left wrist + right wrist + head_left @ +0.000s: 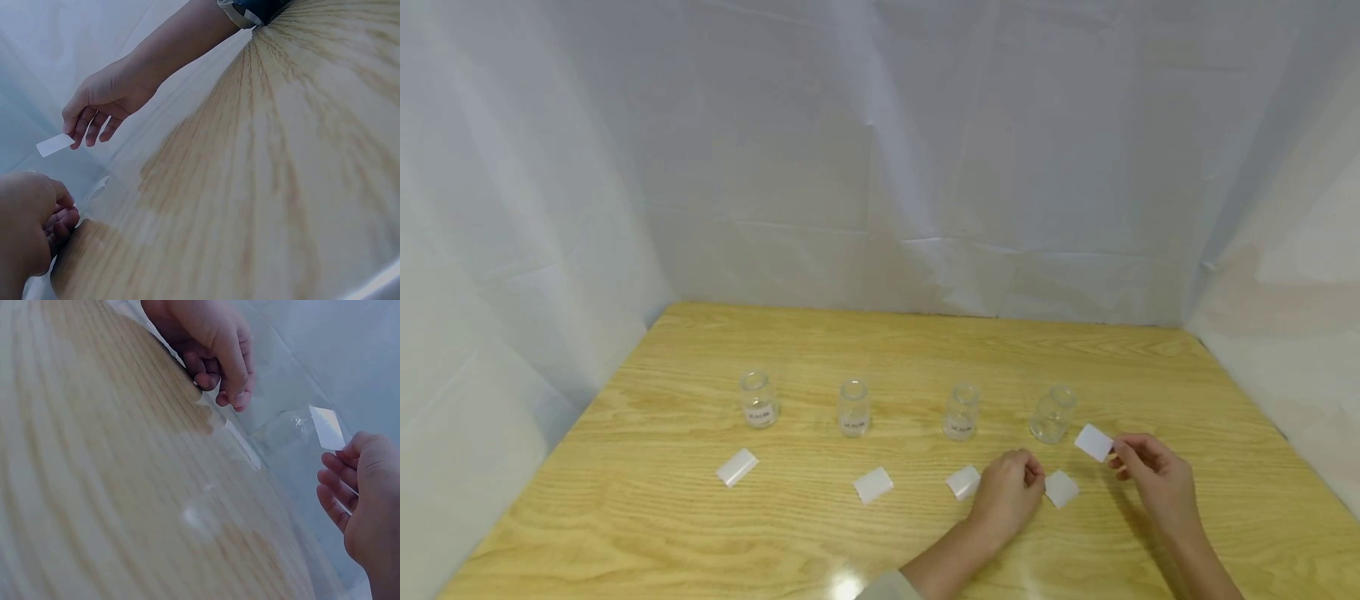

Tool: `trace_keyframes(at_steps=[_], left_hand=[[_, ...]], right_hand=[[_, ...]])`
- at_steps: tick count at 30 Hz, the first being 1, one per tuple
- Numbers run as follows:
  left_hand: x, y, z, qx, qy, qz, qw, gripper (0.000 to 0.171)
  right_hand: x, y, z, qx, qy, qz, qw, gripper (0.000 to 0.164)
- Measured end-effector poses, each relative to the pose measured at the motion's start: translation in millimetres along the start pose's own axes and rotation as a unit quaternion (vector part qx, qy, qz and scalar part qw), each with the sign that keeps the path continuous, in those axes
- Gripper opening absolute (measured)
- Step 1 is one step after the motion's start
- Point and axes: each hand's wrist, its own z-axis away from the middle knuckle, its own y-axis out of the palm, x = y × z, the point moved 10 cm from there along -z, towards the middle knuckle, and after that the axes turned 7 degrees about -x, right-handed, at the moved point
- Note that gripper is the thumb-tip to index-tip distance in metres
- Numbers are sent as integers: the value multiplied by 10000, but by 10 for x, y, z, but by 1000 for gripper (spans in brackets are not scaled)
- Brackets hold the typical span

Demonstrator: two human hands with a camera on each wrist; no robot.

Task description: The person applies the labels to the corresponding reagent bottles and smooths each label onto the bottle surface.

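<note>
My right hand point(1156, 482) pinches a small white label point(1093, 442) by one edge, above the table and in front of the rightmost glass jar point(1051, 418). That jar shows no label. Low over the table, my left hand point(1009, 492) has loosely curled fingers with nothing visible in them. A white paper piece point(1062, 489) lies just right of it, and another white piece point(963, 482) is partly behind it. In the right wrist view, the label point(327, 428) sits between thumb and fingertips. The left wrist view shows both hands apart.
Three more glass jars, the left jar point(759, 402), second jar point(853, 410) and third jar point(961, 413), bear white labels with dark writing. Two white paper pieces lie in front, the left piece point(737, 467) and right piece point(873, 485). White sheeting point(925, 167) encloses the wooden table point(662, 525).
</note>
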Motion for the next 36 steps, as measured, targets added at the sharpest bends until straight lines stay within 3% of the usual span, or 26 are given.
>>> trace_keyframes(at_steps=[7, 9, 11, 15, 19, 22, 28, 36], left_hand=[[-10, -27, -7, -67, -68, 363, 9993, 10], [-90, -43, -15, -139, 275, 503, 9983, 9], [-217, -61, -13, -191, 867, 634, 9940, 7], [-459, -66, 49, -104, 2089, 566, 9762, 14], [-533, -50, 92, -48, 2565, 343, 9659, 25], [-507, -29, 93, 23, 2509, 268, 9676, 30], [-376, 34, 59, 346, 1869, 215, 9815, 34], [-299, 45, 39, 431, 1330, 464, 9891, 32]], right_hand=[[12, 12, -5, -27, -84, 123, 9999, 6], [8, 10, -1, -53, -65, 407, 9991, 7], [6, 8, 7, -67, -55, 767, 9970, 10], [18, 14, 26, -108, -78, 1278, 9917, 16], [35, 60, 60, -90, -80, 1485, 9888, 17], [49, 121, 98, 39, -58, 1523, 9883, 16], [84, 255, 160, 384, -222, 1600, 9861, 12], [87, 339, 197, 762, -451, 1683, 9818, 8]])
